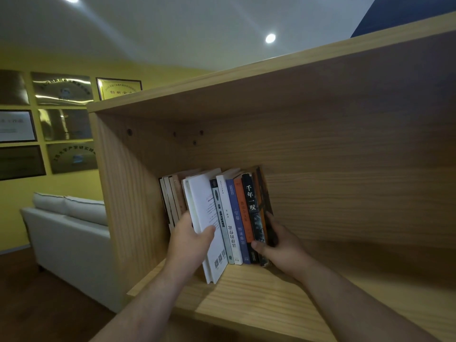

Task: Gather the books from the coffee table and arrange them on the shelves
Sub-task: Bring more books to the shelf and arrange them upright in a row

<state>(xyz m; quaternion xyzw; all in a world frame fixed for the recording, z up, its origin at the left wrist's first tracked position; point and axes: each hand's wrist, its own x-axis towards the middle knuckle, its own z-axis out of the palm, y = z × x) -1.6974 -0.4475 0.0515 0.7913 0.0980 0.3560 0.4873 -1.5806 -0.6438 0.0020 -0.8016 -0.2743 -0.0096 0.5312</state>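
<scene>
one pine shelf (246, 292), left hand (190, 240) round white book (207, 213), right hand (281, 245) round black book (251, 206), yellow wall (14, 206)

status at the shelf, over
Left hand grips white book, sticking out in front. Right hand holds book row at its right end. Nothing seen in the way on shelf.

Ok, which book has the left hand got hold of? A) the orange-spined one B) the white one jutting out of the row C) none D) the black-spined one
B: the left hand pinches the white book, which juts out ahead of the row; the right hand grips the dark books at the other end.
</scene>
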